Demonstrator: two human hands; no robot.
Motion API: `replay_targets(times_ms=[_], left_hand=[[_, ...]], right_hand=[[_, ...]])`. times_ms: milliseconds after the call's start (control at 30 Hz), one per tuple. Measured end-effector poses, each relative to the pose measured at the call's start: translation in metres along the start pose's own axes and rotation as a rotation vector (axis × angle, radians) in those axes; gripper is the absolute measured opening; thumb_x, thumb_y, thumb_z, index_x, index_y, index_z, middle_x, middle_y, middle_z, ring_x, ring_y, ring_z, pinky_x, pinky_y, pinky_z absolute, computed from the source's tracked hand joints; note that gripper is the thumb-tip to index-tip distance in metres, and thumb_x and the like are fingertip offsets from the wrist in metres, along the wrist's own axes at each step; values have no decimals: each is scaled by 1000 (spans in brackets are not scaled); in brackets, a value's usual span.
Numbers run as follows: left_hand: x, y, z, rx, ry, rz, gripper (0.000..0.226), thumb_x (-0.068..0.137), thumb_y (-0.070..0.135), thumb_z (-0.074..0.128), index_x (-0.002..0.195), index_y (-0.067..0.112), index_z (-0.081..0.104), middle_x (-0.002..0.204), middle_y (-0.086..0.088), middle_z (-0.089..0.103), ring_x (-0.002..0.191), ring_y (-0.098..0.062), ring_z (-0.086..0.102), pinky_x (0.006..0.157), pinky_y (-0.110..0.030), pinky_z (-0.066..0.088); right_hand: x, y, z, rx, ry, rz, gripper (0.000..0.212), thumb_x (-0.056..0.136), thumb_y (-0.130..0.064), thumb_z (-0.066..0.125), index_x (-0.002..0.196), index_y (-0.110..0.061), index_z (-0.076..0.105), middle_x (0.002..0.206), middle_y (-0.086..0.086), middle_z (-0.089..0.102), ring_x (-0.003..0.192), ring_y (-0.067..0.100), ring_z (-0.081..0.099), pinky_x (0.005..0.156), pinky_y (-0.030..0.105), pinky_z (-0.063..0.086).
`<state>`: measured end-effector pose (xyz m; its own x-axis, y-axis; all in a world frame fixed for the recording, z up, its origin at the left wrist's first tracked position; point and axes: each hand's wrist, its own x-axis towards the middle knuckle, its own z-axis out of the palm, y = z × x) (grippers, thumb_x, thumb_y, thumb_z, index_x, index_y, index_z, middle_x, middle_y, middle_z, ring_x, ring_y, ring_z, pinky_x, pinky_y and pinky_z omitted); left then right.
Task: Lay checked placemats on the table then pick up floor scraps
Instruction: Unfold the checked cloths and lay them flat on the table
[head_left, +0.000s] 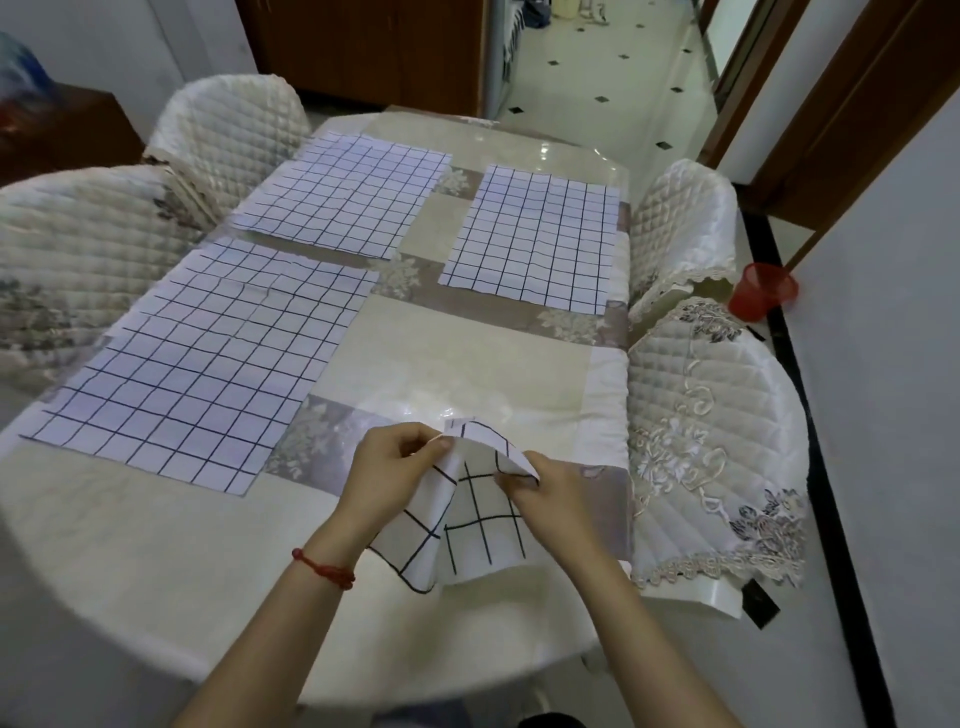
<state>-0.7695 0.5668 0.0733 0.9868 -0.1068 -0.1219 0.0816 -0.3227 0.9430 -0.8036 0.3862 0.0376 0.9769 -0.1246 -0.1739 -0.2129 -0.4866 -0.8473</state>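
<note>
Both hands over the tabletop's (156, 561) near right corner. Left hand (387, 475) and right hand (545, 493), fingers clamped on a folded checked placemat (478, 535), its top edges pinched. Three placemats (192, 358) lie flat: two along left edge, one far right.

My one camera sits on my head, looking forward and down along the cream cloth-covered dining table (447, 364). My left hand (395, 467) and right hand (545, 493) lie close beneath the lens, the table's far end and the pale tiled floor (613, 67) well beyond.
</note>
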Motion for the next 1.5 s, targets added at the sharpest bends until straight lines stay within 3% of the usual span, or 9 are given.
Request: replay_targets(times_ms=[233,400,600,833,1033,1133,1233,1433,1500], left_hand=[[28,16,-34,272,154,174,14,80,12,67,69,20,69,69,5,69,66,-6,61,59,-5,43],[45,49,-47,419,348,497,8,78,5,68,85,4,73,77,-13,73,70,-21,64,67,-33,52],[35,54,-55,473,480,780,10,77,2,67,85,2,73,82,-14,73,79,-20,66,72,-30,52],[12,-49,-34,599,312,581,19,66,-9,71,78,5,75,81,-12,73,83,-29,68,76,-40,53],[-9,-124,-19,686,143,264,25,59,-11,77,76,8,76,88,-15,74,90,-36,67,85,-53,47],[-13,-139,-18,652,114,89,23,69,-10,70,84,6,76,103,-18,71,102,-38,62,94,-53,44],[-10,-144,-16,671,137,135,25,65,-15,69,80,4,76,98,-18,71,97,-33,64,91,-55,45],[-4,-137,-5,765,200,157,17,69,-3,67,83,5,74,93,-15,73,93,-34,67,83,-51,48],[-7,-134,4,803,188,214,22,67,2,60,84,6,73,88,-12,73,87,-28,69,80,-44,51]], right_hand=[[29,-5,-34,-169,152,-51,14,83,-9,60,81,-14,73,76,4,71,71,19,60,57,19,39],[45,-47,-59,-211,417,-240,27,81,3,55,98,-11,71,88,11,73,79,28,63,61,26,39],[28,-54,-70,-336,775,-703,38,64,19,54,94,1,70,85,15,72,84,19,58,74,29,45],[-7,30,-35,-623,512,-658,52,51,14,45,91,-3,73,90,10,74,81,27,70,77,33,46],[-30,73,7,-684,96,-509,62,22,10,81,81,-9,75,82,5,74,71,22,70,65,33,58],[-39,79,22,-769,-155,-479,40,48,-22,87,86,-17,74,96,0,73,85,19,69,68,27,56],[-35,82,28,-674,-388,-336,45,84,-52,53,111,-18,64,126,1,59,118,19,51,95,32,42],[39,73,-7,-372,-41,-84,23,92,-30,47,96,-13,62,100,-1,63,103,23,52,86,31,37],[67,77,-20,-392,74,30,27,92,-18,49,114,-7,59,120,10,59,117,28,47,95,33,36]])
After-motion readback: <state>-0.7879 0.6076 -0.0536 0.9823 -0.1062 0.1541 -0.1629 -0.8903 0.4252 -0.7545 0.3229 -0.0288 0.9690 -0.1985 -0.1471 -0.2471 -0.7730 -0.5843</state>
